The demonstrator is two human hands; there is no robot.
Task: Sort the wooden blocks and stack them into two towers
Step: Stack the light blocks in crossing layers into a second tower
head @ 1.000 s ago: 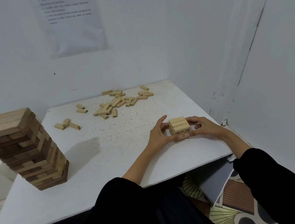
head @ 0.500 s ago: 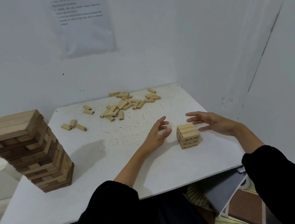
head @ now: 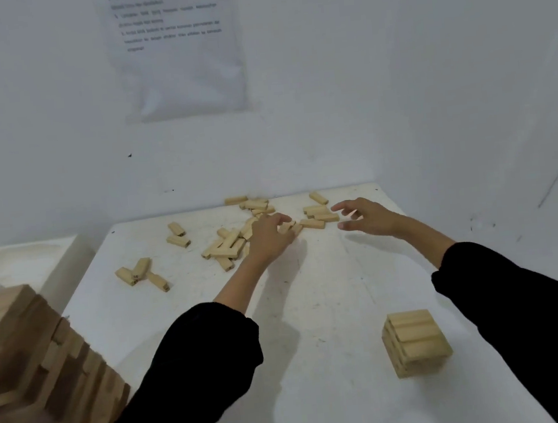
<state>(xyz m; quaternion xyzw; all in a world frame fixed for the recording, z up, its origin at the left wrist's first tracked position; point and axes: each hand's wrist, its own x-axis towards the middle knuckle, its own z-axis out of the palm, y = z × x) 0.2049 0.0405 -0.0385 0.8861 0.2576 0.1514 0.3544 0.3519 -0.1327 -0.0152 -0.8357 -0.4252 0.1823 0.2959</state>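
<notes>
Blocks of pale wood sit in several spots on the white table (head: 314,326). Reference point: the short stack (head: 417,342), a few layers high with three blocks across its top, upright near the front right edge. Well beyond the short stack, toward the back wall and to its left, is a loose pile (head: 228,246) of blocks, lying flat and criss-crossed. The left hand (head: 268,237) is on the right end of that pile, back of the hand up, fingers bent down over a couple of blocks and touching them. I cannot tell whether any block is actually pinched. The right hand (head: 367,217) is straight beyond the short stack and well apart from it. It hovers above the table with fingers spread and loosely bent, thumb apart, nothing in it. Its fingertips are just beside a small group of blocks (head: 318,213) near the back edge. Further left of the short stack than the pile are a pair of blocks (head: 177,235) and a cluster of three (head: 141,274) touching one another. Far left of the short stack, at the front left corner, stands a tall tower (head: 38,367) of mixed pale and darker blocks, blurred and much higher than the short stack. Forearms are bare below black sleeves (head: 200,370). A printed sheet (head: 176,51) hangs on the wall behind the pile, its text too blurred to read.
</notes>
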